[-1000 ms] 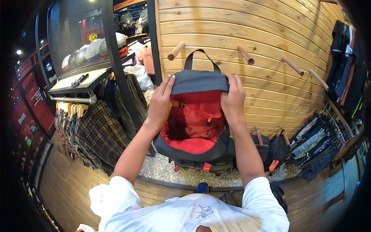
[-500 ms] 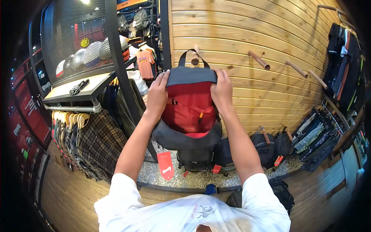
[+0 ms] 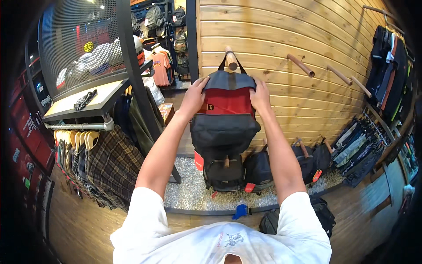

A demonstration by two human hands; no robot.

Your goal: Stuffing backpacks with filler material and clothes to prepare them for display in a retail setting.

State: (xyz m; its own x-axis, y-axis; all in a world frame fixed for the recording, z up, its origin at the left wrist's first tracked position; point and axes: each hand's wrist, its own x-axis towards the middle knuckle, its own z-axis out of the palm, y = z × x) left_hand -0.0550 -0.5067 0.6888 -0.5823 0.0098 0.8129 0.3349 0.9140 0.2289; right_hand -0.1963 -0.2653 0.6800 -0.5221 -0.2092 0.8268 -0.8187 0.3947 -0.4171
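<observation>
The grey and black backpack [image 3: 225, 134] is right under the wooden peg [image 3: 231, 60], up against the plank wall [image 3: 281, 99]. A second ago its loop [image 3: 222, 64] was below the peg. Now the bag has gone up to the wall, and the loop looks to be around the peg, with 1 side of it on each side. To me that means the peg may be taking some weight, but I cannot tell how much, since both hands are on the bag.

The left hand [image 3: 194, 94] pinches the top corner below and left of the peg. The right hand [image 3: 260, 96] pinches the other corner, below and right of it. Less of the red lining [image 3: 228, 97] shows now, because the black front covers more. Farther below the peg, black bags [image 3: 257, 169] sit in a row.
</observation>
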